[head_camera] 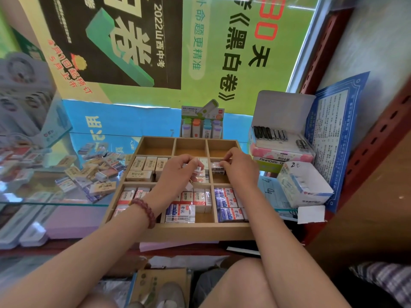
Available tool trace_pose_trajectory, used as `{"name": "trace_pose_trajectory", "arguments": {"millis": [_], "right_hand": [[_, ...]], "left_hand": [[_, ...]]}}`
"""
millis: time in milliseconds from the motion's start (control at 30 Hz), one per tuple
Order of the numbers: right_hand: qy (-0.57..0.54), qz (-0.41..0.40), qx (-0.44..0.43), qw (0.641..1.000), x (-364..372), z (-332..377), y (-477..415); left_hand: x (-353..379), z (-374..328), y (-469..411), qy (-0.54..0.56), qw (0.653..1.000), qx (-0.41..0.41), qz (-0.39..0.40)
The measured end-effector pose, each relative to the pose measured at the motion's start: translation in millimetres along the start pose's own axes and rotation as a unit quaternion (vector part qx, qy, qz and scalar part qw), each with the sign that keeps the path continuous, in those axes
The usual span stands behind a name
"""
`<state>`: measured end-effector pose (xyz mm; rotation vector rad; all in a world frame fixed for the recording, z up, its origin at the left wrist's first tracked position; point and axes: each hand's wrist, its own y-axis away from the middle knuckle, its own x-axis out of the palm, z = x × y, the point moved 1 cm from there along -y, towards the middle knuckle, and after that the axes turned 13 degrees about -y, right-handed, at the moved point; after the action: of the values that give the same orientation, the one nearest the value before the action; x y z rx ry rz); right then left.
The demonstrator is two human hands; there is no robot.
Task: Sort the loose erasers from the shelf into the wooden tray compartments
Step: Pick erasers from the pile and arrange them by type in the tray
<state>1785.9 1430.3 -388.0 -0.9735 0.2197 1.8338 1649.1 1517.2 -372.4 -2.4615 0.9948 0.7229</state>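
Both hands are over the middle row of the wooden tray [200, 232]. The left hand [178, 172] has its fingers curled round a white eraser [196, 171] above the centre compartment. The right hand [240, 167] pinches a dark-wrapped eraser [218, 168] with its fingertips, low in the middle-right compartment. The far row of three compartments holds nothing.

The loose erasers [95, 172] lie in a heap on the glass shelf [55, 196], left of the tray, so much of the sorting is not yet done.

Risks, as I judge them:
- Both hands work side by side with only a thin divider between them. A knuckle bump could knock the white eraser into the wrong slot.
- The near-centre compartment looks mixed (a blue-wrapped eraser [180, 210] lies among red-and-white ones [199, 200]). Dropping by colour at a glance could add to that.
- The middle-left compartment's beige erasers [144, 166] stand on edge. A sleeve or wrist brushing across them could topple the row.
- The tray's near edge seems to stick out past the shelf's front edge. Leaning forearms on it could tip it and spill the sorted rows.
- A reach for the heap could sweep erasers off the glass edge.
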Motion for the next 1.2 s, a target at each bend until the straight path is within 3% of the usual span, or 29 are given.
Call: {"name": "trace_pose_trajectory", "arguments": {"millis": [233,300,400,500,567,633,733,867,1000,1200], "right_hand": [[0.004,-0.019,-0.017,1.0,-6.1,-1.2,2.6],[-0.067,-0.035,-0.016,0.997,-15.1,-2.5,2.7],[-0.229,0.056,-0.039,0.971,-31.1,2.0,9.1],[-0.27,0.185,-0.098,0.94,-33.9,17.4,24.9],[-0.277,0.22,-0.111,0.928,-29.0,23.0,28.7],[-0.235,0.207,-0.107,0.944,-25.2,21.0,24.7],[-0.054,0.139,-0.063,0.987,-24.4,7.5,11.8],[0.086,0.111,-0.045,0.989,-9.7,3.4,5.1],[0.098,0.071,-0.038,0.992,2.8,10.4,0.7],[0.028,0.084,-0.03,0.996,-1.6,5.0,1.8]], "left_hand": [[-1.5,-0.6,2.8,0.012,1.0,-0.004,0.009],[-1.9,-1.2,2.2,0.012,1.0,-0.017,0.019],[-2.7,-2.9,2.0,0.042,0.998,-0.034,0.021],[-4.2,-2.4,3.0,0.084,0.996,-0.034,0.014],[-3.8,-1.8,3.4,0.086,0.996,-0.032,0.008],[-2.9,-1.4,2.6,0.089,0.995,-0.037,0.0],[-2.3,-1.2,1.7,0.084,0.996,-0.041,-0.005],[-1.2,0.7,0.2,0.066,0.997,-0.039,-0.007],[-0.1,0.3,1.2,0.053,0.998,-0.028,-0.003],[-3.1,2.9,2.4,0.061,0.998,-0.022,-0.003]]}}
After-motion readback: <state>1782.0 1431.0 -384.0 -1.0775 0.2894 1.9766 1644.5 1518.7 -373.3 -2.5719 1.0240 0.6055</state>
